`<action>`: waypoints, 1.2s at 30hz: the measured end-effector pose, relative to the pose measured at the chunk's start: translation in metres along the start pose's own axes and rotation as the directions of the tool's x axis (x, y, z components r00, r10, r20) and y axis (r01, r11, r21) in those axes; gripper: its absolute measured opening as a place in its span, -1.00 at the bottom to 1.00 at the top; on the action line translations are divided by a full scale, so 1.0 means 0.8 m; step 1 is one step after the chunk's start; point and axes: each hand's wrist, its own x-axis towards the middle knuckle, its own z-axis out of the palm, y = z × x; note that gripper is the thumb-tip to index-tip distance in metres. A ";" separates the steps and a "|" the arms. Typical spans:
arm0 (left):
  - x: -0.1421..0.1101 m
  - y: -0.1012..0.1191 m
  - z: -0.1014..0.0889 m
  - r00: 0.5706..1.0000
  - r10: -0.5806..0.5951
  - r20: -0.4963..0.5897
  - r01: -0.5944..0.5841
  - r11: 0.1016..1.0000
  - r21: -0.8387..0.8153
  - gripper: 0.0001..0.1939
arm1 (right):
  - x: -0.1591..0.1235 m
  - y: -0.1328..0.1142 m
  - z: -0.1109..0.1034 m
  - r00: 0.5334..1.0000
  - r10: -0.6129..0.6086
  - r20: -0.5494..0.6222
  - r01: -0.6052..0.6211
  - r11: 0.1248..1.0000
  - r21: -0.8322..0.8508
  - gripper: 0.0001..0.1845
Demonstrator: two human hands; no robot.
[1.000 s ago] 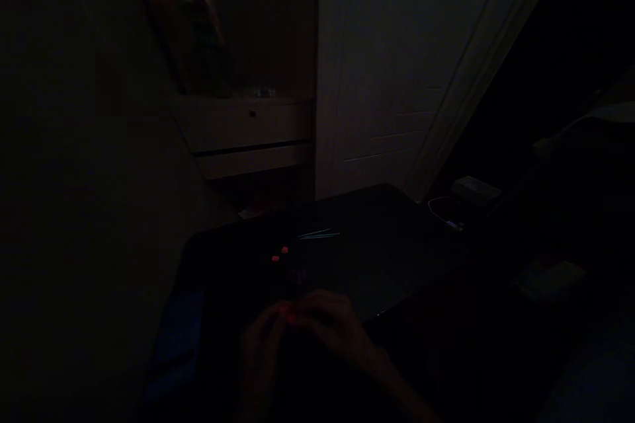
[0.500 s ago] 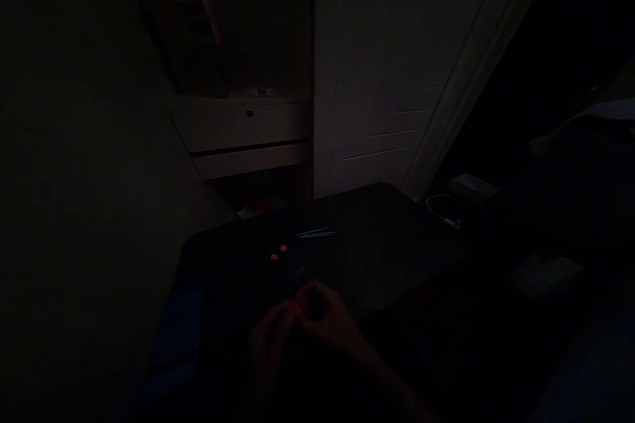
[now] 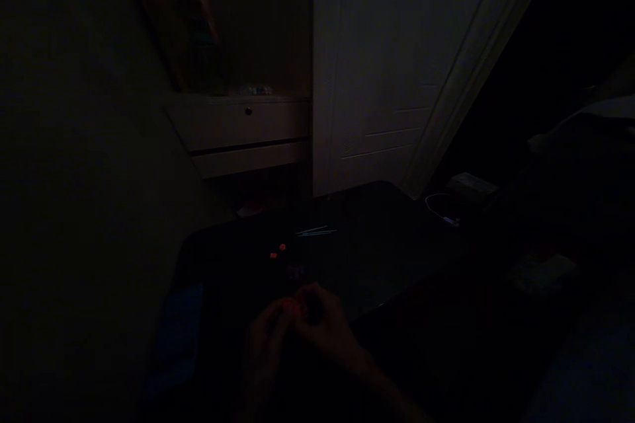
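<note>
The room is very dark. My left hand [image 3: 266, 334] and my right hand [image 3: 325, 320] meet over the near part of a dark table [image 3: 381, 244]. Between their fingertips is a small red piece [image 3: 292, 307], pinched from both sides; its kind is too dim to make out. Just beyond the hands lies a faint purplish small object [image 3: 296, 271]. Farther off rest two small orange-red pieces [image 3: 278, 251], close together. To their right are several thin, pale sticks [image 3: 316, 232], lying nearly side by side.
A bluish flat shape [image 3: 178, 330] lies at the table's left. Behind the table stand a drawer unit [image 3: 248, 129] and a pale panelled door [image 3: 372, 66]. A pale box [image 3: 473, 186] and a white cable [image 3: 436, 201] are beyond the table's right end.
Both hands stay together around the red piece, with only a slight shift of the fingers. The view has moved a little; the pieces on the table lie as before.
</note>
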 end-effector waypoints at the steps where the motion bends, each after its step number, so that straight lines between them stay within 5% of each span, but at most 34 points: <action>1: 0.001 -0.002 0.000 1.000 -0.007 -0.002 0.007 1.000 -0.017 -0.49 | 0.000 0.002 0.000 1.000 -0.007 -0.004 0.007 1.000 0.004 -0.77; 9: 0.005 -0.011 0.003 0.993 -0.053 -0.106 0.039 0.991 -0.128 -0.35 | 0.004 0.008 -0.006 0.984 -0.177 -0.025 0.177 0.984 -0.006 -0.79; 18: 0.003 -0.005 0.004 0.983 -0.007 -0.183 0.013 0.999 0.029 -0.34 | 0.002 0.007 -0.009 0.991 -0.136 0.001 0.136 0.990 -0.032 -0.73; 36: -0.002 0.008 0.003 0.994 0.061 0.087 -0.069 0.993 0.092 -0.56 | -0.002 0.025 -0.017 0.967 -0.233 0.107 0.248 0.954 -0.171 -0.79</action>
